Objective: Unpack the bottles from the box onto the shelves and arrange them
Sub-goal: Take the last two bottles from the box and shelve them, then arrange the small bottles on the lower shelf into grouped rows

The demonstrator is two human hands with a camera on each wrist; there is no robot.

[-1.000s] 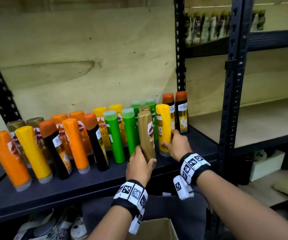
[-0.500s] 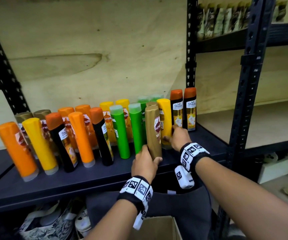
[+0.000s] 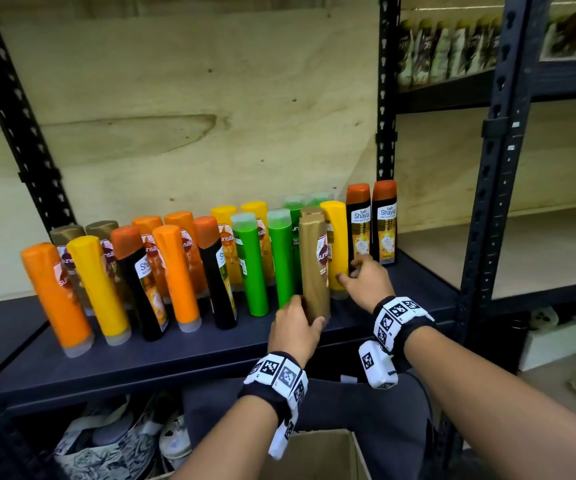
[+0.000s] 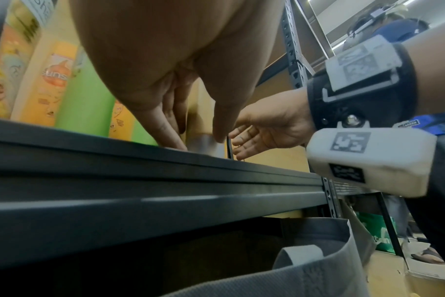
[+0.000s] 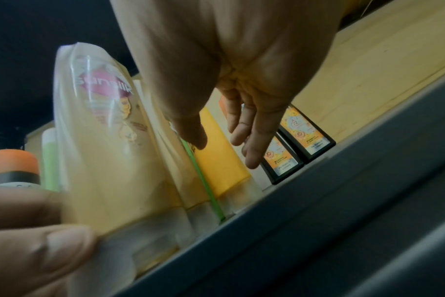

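Gold bottle (image 3: 315, 268) upright, cap down — left hand (image 3: 293, 329) clasping its base; right hand (image 3: 368, 280) slack.

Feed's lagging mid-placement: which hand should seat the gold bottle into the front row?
Left. The left hand already grips the gold bottle at its base on the shelf; the right hand only touches the yellow bottle.

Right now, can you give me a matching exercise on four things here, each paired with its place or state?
1. gold Sunsilk bottle
2. two black Shayla bottles
3. cardboard box
4. right hand

a. below the shelf, open top
b. far right end of the row
c. gripped at its base by the left hand
d. fingers at the yellow bottle

Pairs: 1-c, 2-b, 3-a, 4-d
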